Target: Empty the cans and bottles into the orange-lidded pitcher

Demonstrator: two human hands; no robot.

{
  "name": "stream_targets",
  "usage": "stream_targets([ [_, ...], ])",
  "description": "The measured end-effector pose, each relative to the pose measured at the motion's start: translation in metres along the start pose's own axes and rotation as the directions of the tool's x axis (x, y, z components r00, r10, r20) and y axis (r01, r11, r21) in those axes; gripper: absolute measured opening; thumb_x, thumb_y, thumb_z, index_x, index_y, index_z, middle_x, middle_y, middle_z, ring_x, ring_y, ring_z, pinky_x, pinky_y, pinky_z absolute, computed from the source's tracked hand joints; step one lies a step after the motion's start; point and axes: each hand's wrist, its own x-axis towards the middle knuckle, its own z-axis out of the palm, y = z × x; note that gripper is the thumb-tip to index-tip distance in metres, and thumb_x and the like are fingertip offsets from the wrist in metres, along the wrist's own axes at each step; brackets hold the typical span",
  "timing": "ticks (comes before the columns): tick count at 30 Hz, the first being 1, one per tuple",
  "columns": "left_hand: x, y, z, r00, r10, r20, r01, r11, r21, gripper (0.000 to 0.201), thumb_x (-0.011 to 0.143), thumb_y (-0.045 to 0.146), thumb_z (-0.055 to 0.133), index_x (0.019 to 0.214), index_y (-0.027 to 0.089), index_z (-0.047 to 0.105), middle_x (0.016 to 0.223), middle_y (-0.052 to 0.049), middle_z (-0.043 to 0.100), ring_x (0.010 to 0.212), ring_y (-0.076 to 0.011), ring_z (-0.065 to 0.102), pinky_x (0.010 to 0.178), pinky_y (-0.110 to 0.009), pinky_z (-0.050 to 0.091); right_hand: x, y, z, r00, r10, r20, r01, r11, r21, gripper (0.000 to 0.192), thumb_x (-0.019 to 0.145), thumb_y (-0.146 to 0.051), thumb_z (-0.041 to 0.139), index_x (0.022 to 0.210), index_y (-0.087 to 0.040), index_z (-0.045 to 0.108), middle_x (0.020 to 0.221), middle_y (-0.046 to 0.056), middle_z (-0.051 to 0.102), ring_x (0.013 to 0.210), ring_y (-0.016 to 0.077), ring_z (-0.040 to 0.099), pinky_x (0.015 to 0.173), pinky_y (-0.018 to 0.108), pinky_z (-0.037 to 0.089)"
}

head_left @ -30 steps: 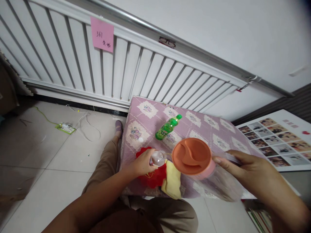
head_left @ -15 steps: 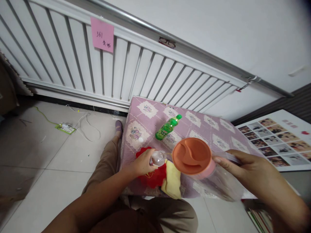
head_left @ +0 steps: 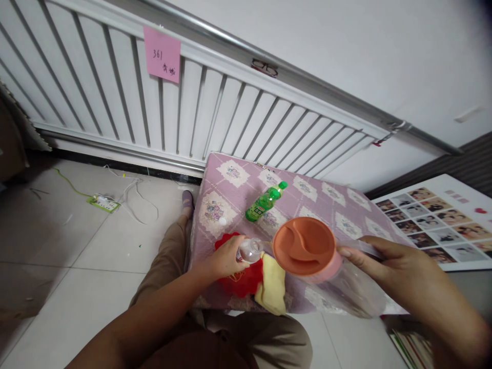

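My right hand (head_left: 388, 264) grips a clear jug with an orange lid (head_left: 307, 248); my left hand (head_left: 225, 259) clasps a small clear bottle (head_left: 250, 250) over the red cloth (head_left: 242, 279). Beyond lies a green bottle (head_left: 265, 202), label unreadable; the pink note (head_left: 162, 54) reads "361".

The round orange plastic lid (head_left: 305, 246) looks smooth and matt; the small clear plastic bottle (head_left: 250, 250) is glossy; the pink patterned cloth (head_left: 230, 192) is soft.

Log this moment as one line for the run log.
left hand: grips clear bottle | right hand: holds orange-lidded clear jug | green bottle: lying on table
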Motion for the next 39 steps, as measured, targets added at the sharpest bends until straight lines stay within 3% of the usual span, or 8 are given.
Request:
stream_targets([
  [26,-0.001,0.003,-0.001,1.0,-0.015,0.001,0.015,1.0,-0.001,0.07,0.073,0.018,0.08,0.136,0.021,0.048,0.131,-0.01,0.063,0.119,-0.0271,0.063,0.103,-0.039,0.05,0.0,-0.005,-0.004,1.0,0.007,0.013,-0.006,1.0,-0.023,0.049,0.067,-0.066,0.064,0.079,-0.022,0.079,0.069,0.004,0.073,0.067,0.0278,0.069,0.057,0.032,0.052],
  [34,-0.001,0.002,-0.001,1.0,0.006,-0.006,-0.006,1.0,0.001,0.071,0.072,0.018,0.08,0.135,0.021,0.049,0.131,-0.012,0.063,0.122,-0.0283,0.061,0.106,-0.04,0.049,-0.008,-0.011,-0.001,0.998,-0.026,-0.057,0.027,1.0,0.009,0.041,0.073,-0.068,0.054,0.069,-0.034,0.075,0.063,0.002,0.071,0.068,0.0299,0.071,0.056,0.035,0.052],
  [39,0.0,0.0,0.0,1.0,0.01,0.003,-0.01,1.0,-0.005,0.071,0.072,0.016,0.079,0.136,0.019,0.048,0.132,-0.012,0.062,0.121,-0.0274,0.061,0.105,-0.039,0.049,-0.002,-0.005,-0.003,1.0,0.009,0.016,-0.009,1.0,-0.014,0.045,0.064,-0.067,0.065,0.075,-0.026,0.078,0.067,0.003,0.073,0.067,0.0287,0.07,0.056,0.034,0.053],
])
